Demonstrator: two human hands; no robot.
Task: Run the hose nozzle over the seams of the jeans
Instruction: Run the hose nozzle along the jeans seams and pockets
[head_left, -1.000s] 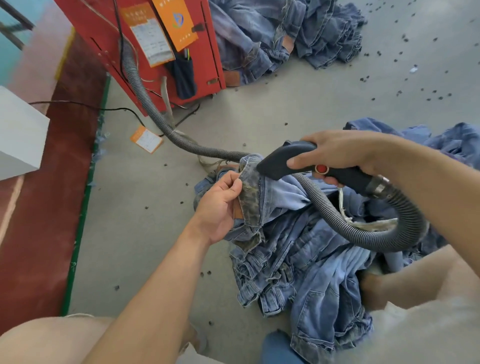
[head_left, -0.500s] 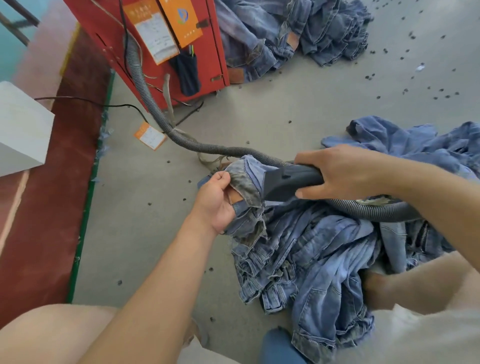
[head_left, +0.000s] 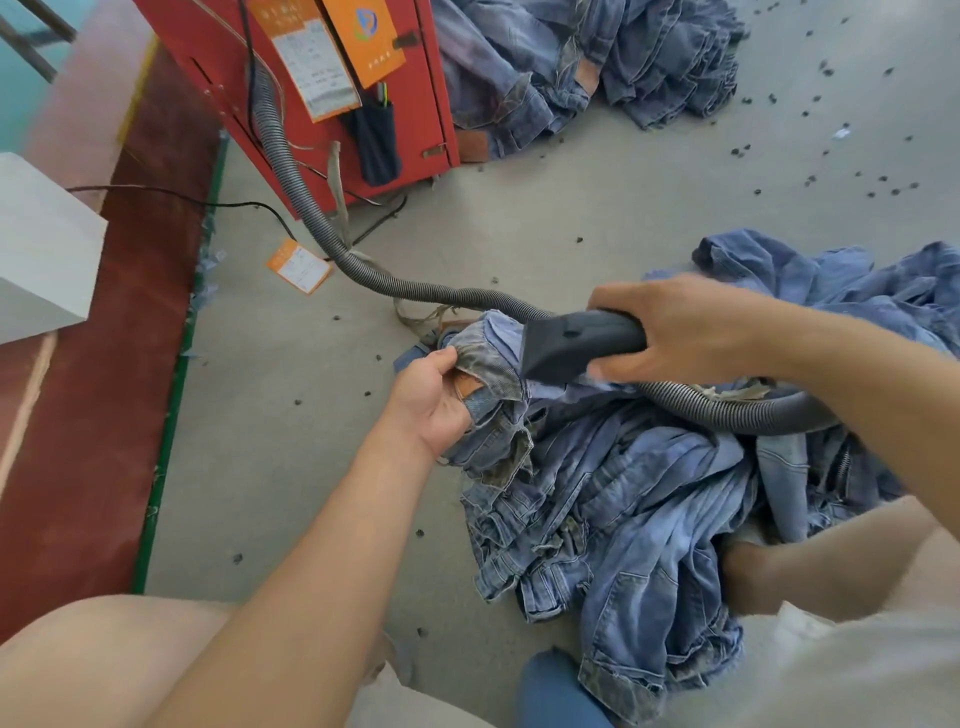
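A pile of blue jeans (head_left: 639, 499) lies on the grey floor in front of me. My left hand (head_left: 431, 400) grips a bunched waistband of one pair, with a tan leather patch under the thumb, and holds it up. My right hand (head_left: 675, 332) is wrapped round the dark grey hose nozzle (head_left: 566, 345). The nozzle's flat mouth presses against the lifted denim just right of my left hand. The ribbed grey hose (head_left: 363, 270) runs from the nozzle in a loop under my right arm and back to the red machine.
A red machine (head_left: 332, 93) with orange tags stands at the back left. A second heap of jeans (head_left: 587, 67) lies behind it. A white box (head_left: 41, 249) sits on the dark red strip at left. Small dark scraps dot the floor. My knees are at the bottom.
My right hand has brought the nozzle down from above the waistband onto the denim, and the hose loop has dropped flat. My left hand keeps its grip on the waistband.
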